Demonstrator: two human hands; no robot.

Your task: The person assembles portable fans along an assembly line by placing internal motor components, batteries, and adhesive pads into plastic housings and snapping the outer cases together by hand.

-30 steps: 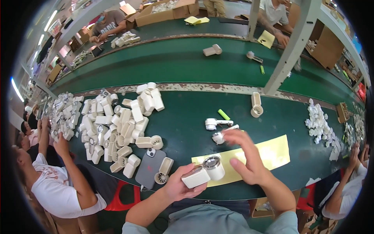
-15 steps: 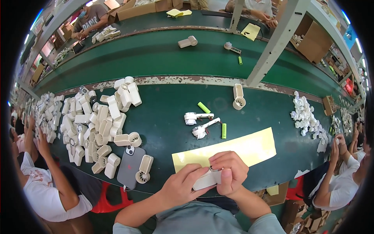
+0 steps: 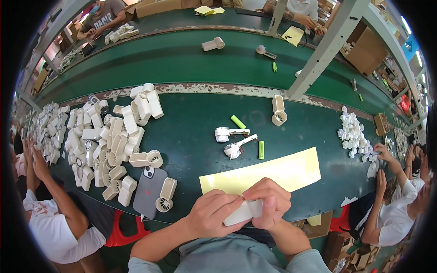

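Close to my body, a white plastic fan housing (image 3: 239, 215) is held between both hands above the table's front edge. My left hand (image 3: 210, 210) is closed around its body end. My right hand (image 3: 272, 202) grips the round end, with fingertips pressed on top that hide that part. Just beyond lies a yellow paper sheet (image 3: 273, 167). Past the sheet are two small white motor assemblies (image 3: 222, 135) with short arms and wires, beside a green battery cell (image 3: 237, 121) and another green cell (image 3: 261, 150).
Left, a large heap of white housings (image 3: 116, 136) spreads beside a grey phone (image 3: 148, 191), with one housing (image 3: 166, 193) at its edge. Another housing (image 3: 279, 110) lies near a metal post (image 3: 318, 50). White parts (image 3: 354, 134) are piled right. Co-workers sit on both sides; a green conveyor (image 3: 159, 59) runs behind.
Both hands keep hold of the housing; the metallic ring seen at its round end is now covered by fingers. Conveyor items have shifted left. The right co-worker's hand has reached toward the white parts.
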